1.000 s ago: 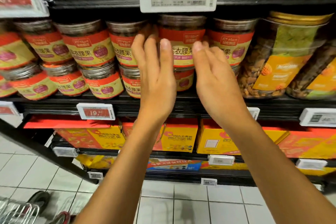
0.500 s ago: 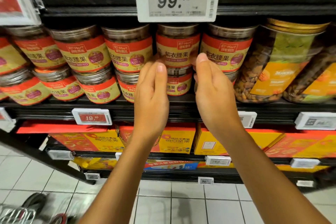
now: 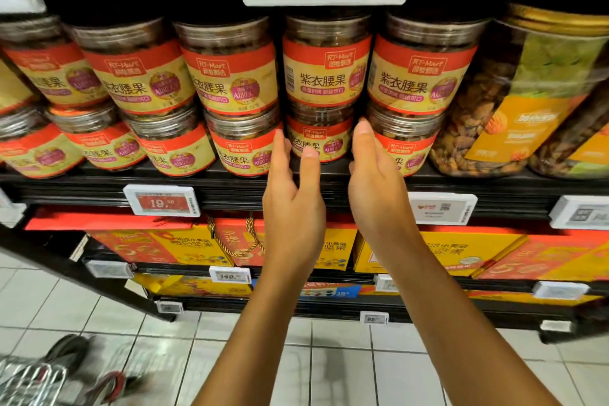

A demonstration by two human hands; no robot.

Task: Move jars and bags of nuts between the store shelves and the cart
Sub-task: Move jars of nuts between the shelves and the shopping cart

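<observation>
2 hands, the left hand (image 3: pixel 293 208) and right hand (image 3: pixel 379 194), form a wide, empty grip flanking the lower cashew jar (image 3: pixel 319 138) between them on the shelf (image 3: pixel 99 181), likely rigid, slick plastic pinned under another jar (image 3: pixel 326 66), best clasped by its labelled sides.

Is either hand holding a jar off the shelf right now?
No: the left hand and right hand are open on either side of a lower-row jar that sits on the shelf.

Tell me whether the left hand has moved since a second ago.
Yes. The left hand has dropped from the upper row of jars to the lower jar, beside the shelf edge.
</observation>
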